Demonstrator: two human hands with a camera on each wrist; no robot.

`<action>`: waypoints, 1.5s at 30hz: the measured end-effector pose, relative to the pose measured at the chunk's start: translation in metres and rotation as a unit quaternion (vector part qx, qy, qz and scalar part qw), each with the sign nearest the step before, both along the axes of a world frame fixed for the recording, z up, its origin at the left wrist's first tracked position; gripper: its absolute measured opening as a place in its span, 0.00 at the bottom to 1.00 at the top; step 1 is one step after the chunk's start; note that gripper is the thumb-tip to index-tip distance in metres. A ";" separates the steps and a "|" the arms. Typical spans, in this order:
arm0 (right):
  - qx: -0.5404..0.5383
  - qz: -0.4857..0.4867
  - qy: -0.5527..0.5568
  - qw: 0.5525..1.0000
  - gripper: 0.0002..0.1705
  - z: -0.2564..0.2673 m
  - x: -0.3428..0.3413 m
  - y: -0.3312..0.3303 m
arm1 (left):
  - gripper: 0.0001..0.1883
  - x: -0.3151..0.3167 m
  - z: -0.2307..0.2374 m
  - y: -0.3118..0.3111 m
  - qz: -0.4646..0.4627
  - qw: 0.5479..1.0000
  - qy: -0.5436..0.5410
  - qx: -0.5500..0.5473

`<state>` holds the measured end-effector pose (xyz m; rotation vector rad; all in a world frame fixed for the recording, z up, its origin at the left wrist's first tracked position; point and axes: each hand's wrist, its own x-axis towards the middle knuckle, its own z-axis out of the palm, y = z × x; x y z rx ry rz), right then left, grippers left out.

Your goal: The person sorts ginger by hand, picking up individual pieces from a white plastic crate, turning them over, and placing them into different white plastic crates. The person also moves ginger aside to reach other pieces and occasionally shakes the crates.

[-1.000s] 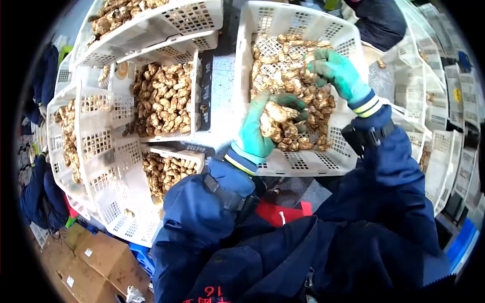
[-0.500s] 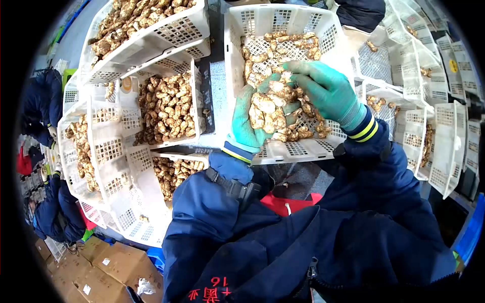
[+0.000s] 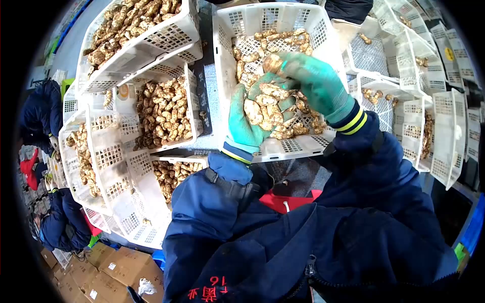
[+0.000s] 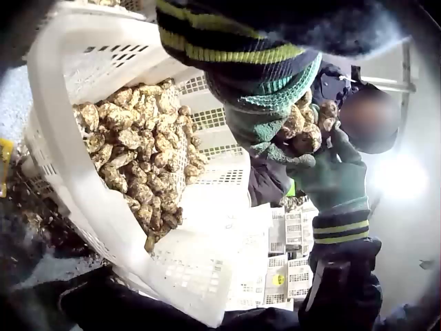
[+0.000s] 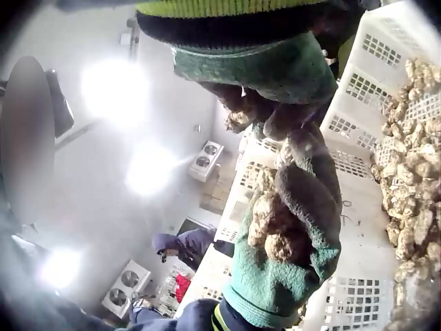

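In the head view my gloved left hand (image 3: 247,118) is cupped palm up over the white crate (image 3: 323,146), its fingers curled round several knobby brown-and-white mushrooms (image 3: 265,108). My right hand (image 3: 318,83), in a matching green glove, pinches a single mushroom (image 3: 273,63) just beyond the left palm. That mushroom (image 5: 238,121) also shows at the right fingertips in the right wrist view. There, the left thumb lies over the handful of mushrooms (image 5: 279,245). Loose mushrooms (image 3: 273,38) lie in the crate under both hands.
To the left stand more mushroom-filled crates (image 3: 196,101), one raised higher at the back. Stacked crates (image 3: 414,113) with a few mushrooms line the right. Cardboard boxes (image 3: 126,267) sit low on the left. Other people (image 3: 65,219) work at the far left.
My right hand has come from the crate's far right to the left palm, then lifted slightly away with a mushroom. The left hand keeps its handful; the head view has shifted somewhat.
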<state>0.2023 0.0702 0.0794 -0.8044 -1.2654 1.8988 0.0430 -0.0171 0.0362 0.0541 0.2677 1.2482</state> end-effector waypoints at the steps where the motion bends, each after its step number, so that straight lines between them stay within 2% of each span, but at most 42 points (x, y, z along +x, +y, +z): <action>1: -0.009 -0.036 0.049 0.998 0.11 0.000 0.001 0.000 | 0.35 0.000 0.000 0.000 0.002 1.000 -0.005 -0.001; 3: 0.124 -0.025 -0.027 0.992 0.11 -0.003 0.010 0.009 | 0.35 -0.002 -0.001 0.002 0.007 1.000 -0.016 -0.003; 5: 0.220 -0.017 -0.032 0.975 0.14 -0.009 0.022 0.019 | 0.35 -0.015 -0.005 0.002 0.023 1.000 0.013 0.001; 7: 0.258 -0.043 -0.083 0.962 0.16 -0.008 0.028 0.025 | 0.37 -0.034 0.000 0.008 0.148 0.986 0.039 -0.060; 8: 0.247 -0.058 -0.065 0.965 0.19 -0.008 0.030 0.030 | 0.38 -0.051 0.009 0.007 0.228 0.969 0.090 -0.045; 10: 0.323 -0.037 -0.129 0.937 0.20 -0.005 0.040 0.036 | 0.41 -0.103 0.027 0.004 0.368 0.912 0.182 -0.008; 11: 0.357 -0.035 -0.162 0.919 0.21 -0.005 0.044 0.036 | 0.44 -0.135 0.024 0.001 0.380 0.922 0.060 0.043; 12: 0.535 -0.018 -0.238 0.811 0.23 -0.012 0.048 0.043 | 0.47 -0.160 0.019 -0.008 0.432 0.898 -0.078 -0.010; 13: 0.690 -0.044 -0.286 0.664 0.25 -0.019 0.053 0.049 | 0.49 -0.158 0.011 -0.009 0.439 0.895 -0.060 -0.042; 14: 0.388 0.035 -0.097 0.916 0.20 -0.018 0.049 0.039 | 0.51 -0.156 0.003 -0.010 0.445 0.892 -0.042 -0.074; 15: 0.024 -0.023 0.176 0.984 0.17 -0.016 0.045 0.028 | 0.52 -0.154 -0.005 -0.011 0.448 0.887 -0.023 -0.106; 16: 0.079 -0.094 -0.125 0.985 0.15 0.033 0.038 0.006 | 0.52 -0.146 -0.008 -0.008 0.385 0.919 -0.004 -0.081; 17: 0.191 -0.111 -0.041 0.974 0.13 0.036 0.042 -0.010 | 0.51 -0.140 -0.012 -0.004 0.323 0.945 0.016 -0.054; 18: 0.414 -0.144 -0.155 0.886 0.12 0.039 0.058 -0.016 | 0.51 -0.114 0.000 0.006 0.275 0.958 0.049 -0.063; 19: 0.604 -0.158 -0.264 0.735 0.11 0.044 0.072 -0.026 | 0.47 -0.107 -0.003 0.013 0.190 0.977 0.088 -0.034; 20: 0.315 -0.147 -0.208 0.914 0.10 0.071 0.086 -0.054 | 0.45 -0.094 -0.004 0.019 0.144 0.983 0.106 -0.035; 21: 0.236 -0.169 0.003 0.957 0.11 0.070 0.110 -0.067 | 0.43 -0.080 -0.005 0.027 0.098 0.987 0.126 -0.038; 22: 0.417 -0.175 -0.152 0.879 0.13 0.079 0.150 -0.073 | 0.41 -0.062 0.003 0.030 0.070 0.982 0.166 -0.045; 24: 0.349 -0.228 -0.334 0.846 0.16 0.103 0.230 -0.104 | 0.39 -0.047 -0.003 0.032 0.010 0.980 0.197 -0.027; 25: 0.109 -0.279 -0.341 0.891 0.16 0.117 0.262 -0.125 | 0.38 -0.044 -0.007 0.034 -0.019 0.979 0.201 -0.015; 26: 0.122 -0.317 -0.372 0.864 0.17 0.114 0.302 -0.141 | 0.36 -0.036 -0.007 0.033 -0.011 0.967 0.251 -0.030; 27: 0.134 -0.353 -0.400 0.835 0.17 0.104 0.345 -0.160 | 0.35 -0.042 -0.021 0.036 -0.043 0.971 0.232 -0.027; 29: 0.032 -0.408 -0.482 0.775 0.21 0.099 0.411 -0.205 | 0.34 -0.038 -0.027 0.036 -0.043 0.964 0.259 -0.053; 30: 0.004 -0.383 -0.590 0.711 0.22 0.093 0.444 -0.225 | 0.33 -0.044 -0.038 0.038 -0.061 0.965 0.253 -0.036; 31: -0.025 -0.350 -0.687 0.636 0.24 0.086 0.474 -0.243 | 0.34 -0.040 -0.036 0.037 -0.040 0.955 0.285 -0.071; 33: -0.007 -0.370 -0.723 0.583 0.23 0.048 0.529 -0.277 | 0.35 -0.033 -0.029 0.035 -0.027 0.943 0.320 -0.089; 35: -0.023 -0.369 -0.764 0.528 0.23 0.048 0.530 -0.291 | 0.33 -0.032 -0.022 0.034 -0.032 0.944 0.314 -0.100; 37: 0.100 -0.400 -0.791 0.451 0.21 0.034 0.549 -0.296 | 0.34 -0.044 -0.036 0.038 -0.018 0.935 0.345 -0.084; 39: 0.072 -0.464 -0.651 0.596 0.18 0.037 0.530 -0.274 | 0.36 -0.040 -0.025 0.033 -0.013 0.948 0.311 -0.065; 41: 0.097 -0.432 -0.569 0.693 0.16 0.050 0.497 -0.243 | 0.37 -0.038 -0.016 0.025 0.015 0.948 0.316 -0.043; 42: 0.101 -0.461 -0.495 0.730 0.16 0.057 0.473 -0.228 | 0.37 -0.042 -0.012 0.026 0.027 0.947 0.316 -0.053; 43: 0.166 -0.416 -0.557 0.699 0.16 0.075 0.445 -0.216 | 0.37 -0.046 -0.013 0.025 0.037 0.947 0.313 -0.065; 45: 0.201 -0.371 -0.515 0.746 0.16 0.105 0.385 -0.191 | 0.35 -0.051 0.000 0.018 0.078 0.946 0.308 -0.070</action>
